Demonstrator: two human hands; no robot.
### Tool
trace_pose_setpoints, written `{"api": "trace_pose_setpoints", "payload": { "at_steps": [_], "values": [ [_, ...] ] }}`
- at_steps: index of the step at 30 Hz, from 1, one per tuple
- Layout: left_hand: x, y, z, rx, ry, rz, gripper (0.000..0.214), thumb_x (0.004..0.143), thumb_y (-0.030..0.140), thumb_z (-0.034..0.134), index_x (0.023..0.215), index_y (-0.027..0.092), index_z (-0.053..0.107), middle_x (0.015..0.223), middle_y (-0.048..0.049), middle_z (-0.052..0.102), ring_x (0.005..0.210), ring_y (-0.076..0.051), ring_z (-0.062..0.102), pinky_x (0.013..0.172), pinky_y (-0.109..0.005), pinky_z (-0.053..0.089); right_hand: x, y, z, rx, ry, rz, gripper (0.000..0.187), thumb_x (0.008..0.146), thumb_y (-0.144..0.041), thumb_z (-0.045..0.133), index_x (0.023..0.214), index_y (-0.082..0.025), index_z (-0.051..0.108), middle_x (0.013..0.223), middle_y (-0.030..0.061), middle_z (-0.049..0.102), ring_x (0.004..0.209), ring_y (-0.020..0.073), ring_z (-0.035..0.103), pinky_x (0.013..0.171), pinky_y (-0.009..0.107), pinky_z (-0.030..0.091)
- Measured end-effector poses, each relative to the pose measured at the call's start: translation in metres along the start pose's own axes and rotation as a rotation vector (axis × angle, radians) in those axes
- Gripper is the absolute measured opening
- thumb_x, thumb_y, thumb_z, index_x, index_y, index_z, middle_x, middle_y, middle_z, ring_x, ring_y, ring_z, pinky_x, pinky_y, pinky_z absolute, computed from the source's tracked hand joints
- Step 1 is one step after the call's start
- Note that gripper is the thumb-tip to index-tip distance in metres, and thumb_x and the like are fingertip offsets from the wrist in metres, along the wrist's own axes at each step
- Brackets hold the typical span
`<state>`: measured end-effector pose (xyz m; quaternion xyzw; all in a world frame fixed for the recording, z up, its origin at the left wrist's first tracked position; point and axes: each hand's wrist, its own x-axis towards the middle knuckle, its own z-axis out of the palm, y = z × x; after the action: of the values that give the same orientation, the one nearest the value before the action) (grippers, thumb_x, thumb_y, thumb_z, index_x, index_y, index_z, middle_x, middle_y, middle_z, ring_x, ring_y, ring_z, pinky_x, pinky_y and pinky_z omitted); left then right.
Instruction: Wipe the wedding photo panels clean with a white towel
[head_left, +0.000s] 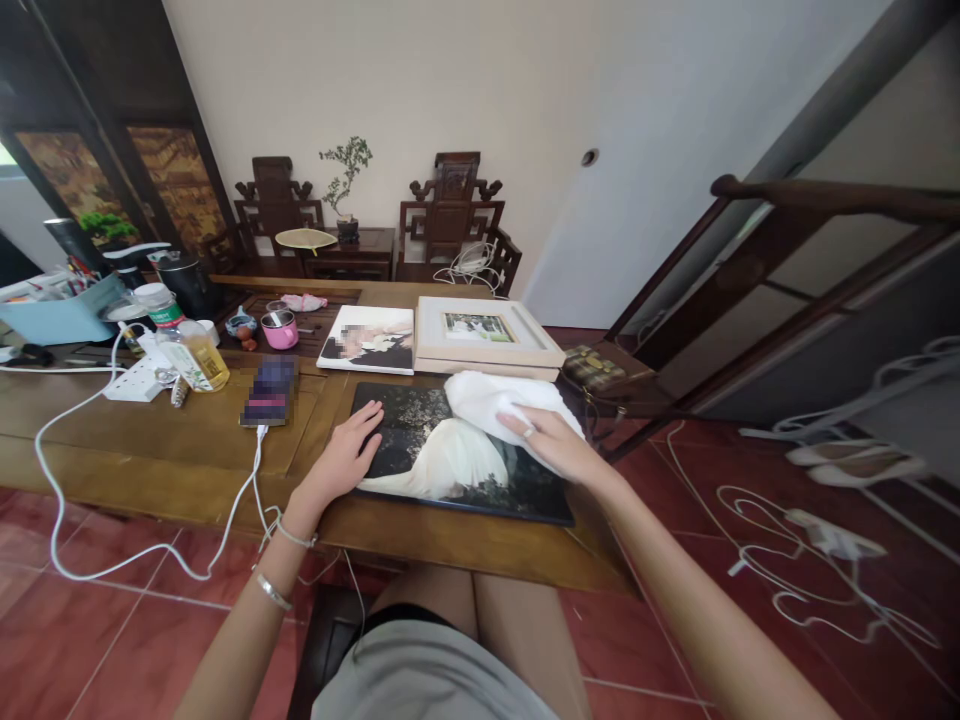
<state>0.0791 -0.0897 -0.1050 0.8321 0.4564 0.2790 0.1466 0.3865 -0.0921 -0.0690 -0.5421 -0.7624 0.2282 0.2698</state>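
Note:
A dark photo panel with a wide white dress on it lies flat near the table's front edge. My left hand rests on the panel's left edge, fingers outstretched. On the upper right part of the panel, my right hand is closed on a bunched white cloth, pressing it against the surface. The cloth hides that corner of the picture. Just behind the panel are a white-covered photo print and a stack of pale picture frames.
Left on the wooden table are a phone on a white cable, a pink cup, a bottle of yellow liquid, a power strip and a blue organizer. A wooden chair with a checked bag stands at right.

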Motion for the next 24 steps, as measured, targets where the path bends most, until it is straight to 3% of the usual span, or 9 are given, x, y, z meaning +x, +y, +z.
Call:
{"api": "trace_pose_setpoints", "payload": {
  "at_steps": [5, 9, 12, 15, 19, 24],
  "values": [
    [0.000, 0.000, 0.000, -0.012, 0.007, 0.005, 0.040, 0.092, 0.025, 0.037, 0.129, 0.013, 0.049, 0.142, -0.0110, 0.042, 0.134, -0.021, 0.034, 0.111, -0.043, 0.029, -0.005, 0.003, 0.012, -0.030, 0.048, 0.037, 0.043, 0.085, -0.054, 0.037, 0.084, -0.020, 0.063, 0.106, 0.0087, 0.066, 0.115, 0.0330, 0.050, 0.100, 0.048, 0.034],
    [0.000, 0.000, 0.001, -0.013, 0.013, 0.006, 0.040, 0.092, 0.025, 0.038, 0.129, 0.015, 0.049, 0.142, -0.0105, 0.043, 0.134, -0.021, 0.035, 0.111, -0.043, 0.030, -0.050, -0.017, 0.021, -0.089, -0.022, 0.014, 0.038, 0.087, -0.049, 0.039, 0.082, -0.021, 0.065, 0.120, 0.0088, 0.062, 0.132, 0.0323, 0.033, 0.104, 0.050, 0.030],
    [0.000, 0.000, 0.001, -0.014, 0.014, -0.002, 0.040, 0.092, 0.025, 0.038, 0.129, 0.014, 0.049, 0.142, -0.0111, 0.043, 0.134, -0.022, 0.034, 0.111, -0.043, 0.030, -0.088, -0.039, 0.024, -0.088, -0.085, -0.066, 0.035, 0.088, -0.045, 0.040, 0.075, -0.023, 0.063, 0.133, 0.0067, 0.053, 0.133, 0.0306, 0.032, 0.104, 0.050, 0.033],
    [0.000, 0.000, 0.002, -0.017, 0.013, -0.003, 0.040, 0.092, 0.025, 0.037, 0.129, 0.016, 0.049, 0.142, -0.0101, 0.042, 0.134, -0.022, 0.034, 0.110, -0.044, 0.030, -0.106, -0.047, 0.024, -0.072, -0.133, -0.092, 0.035, 0.088, -0.046, 0.041, 0.075, -0.023, 0.063, 0.136, 0.0063, 0.050, 0.132, 0.0303, 0.034, 0.106, 0.049, 0.031],
    [0.001, 0.000, 0.001, -0.012, 0.004, -0.003, 0.040, 0.093, 0.025, 0.036, 0.129, 0.015, 0.048, 0.142, -0.0102, 0.043, 0.134, -0.021, 0.034, 0.111, -0.043, 0.030, -0.085, -0.033, 0.022, -0.037, -0.110, 0.011, 0.041, 0.086, -0.055, 0.042, 0.084, -0.023, 0.066, 0.127, 0.0099, 0.058, 0.129, 0.0336, 0.039, 0.102, 0.051, 0.035],
    [0.001, -0.001, 0.000, -0.034, 0.003, 0.006, 0.041, 0.094, 0.025, 0.032, 0.130, 0.013, 0.046, 0.141, -0.0114, 0.043, 0.135, -0.019, 0.034, 0.112, -0.042, 0.028, -0.015, -0.022, 0.017, 0.000, -0.077, -0.045, 0.042, 0.087, -0.054, 0.038, 0.079, -0.023, 0.065, 0.101, 0.0049, 0.069, 0.115, 0.0318, 0.052, 0.099, 0.047, 0.037]
  ]
}}
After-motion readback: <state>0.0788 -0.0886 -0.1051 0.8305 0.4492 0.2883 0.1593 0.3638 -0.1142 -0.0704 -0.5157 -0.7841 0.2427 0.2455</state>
